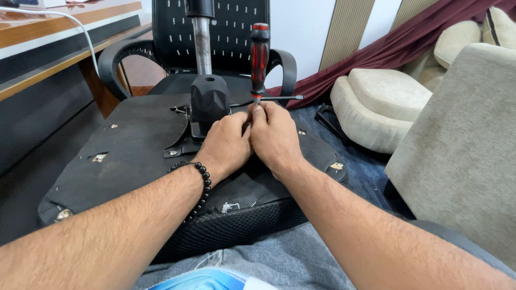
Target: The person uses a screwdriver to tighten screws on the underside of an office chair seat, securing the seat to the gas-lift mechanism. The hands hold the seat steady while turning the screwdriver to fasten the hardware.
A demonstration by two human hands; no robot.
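An upturned office chair seat [123, 156] lies across my lap, its black underside facing up. A black tilt mechanism [208, 104] with a metal gas cylinder [202, 45] rises from its middle. A red and black screwdriver [259, 56] stands upright, tip down by the mechanism's plate. My right hand [274, 137] pinches its shaft just below the handle. My left hand [226, 145], with a black bead bracelet on the wrist, presses against the right hand and the shaft. A thin black lever [279, 98] sticks out to the right behind the fingers.
The chair's black mesh backrest [226, 27] and armrests stand behind the seat. A wooden desk [48, 48] with a white cable runs along the left. Cream cushions [381, 104], a dark red cloth and a grey sofa arm [462, 145] crowd the right.
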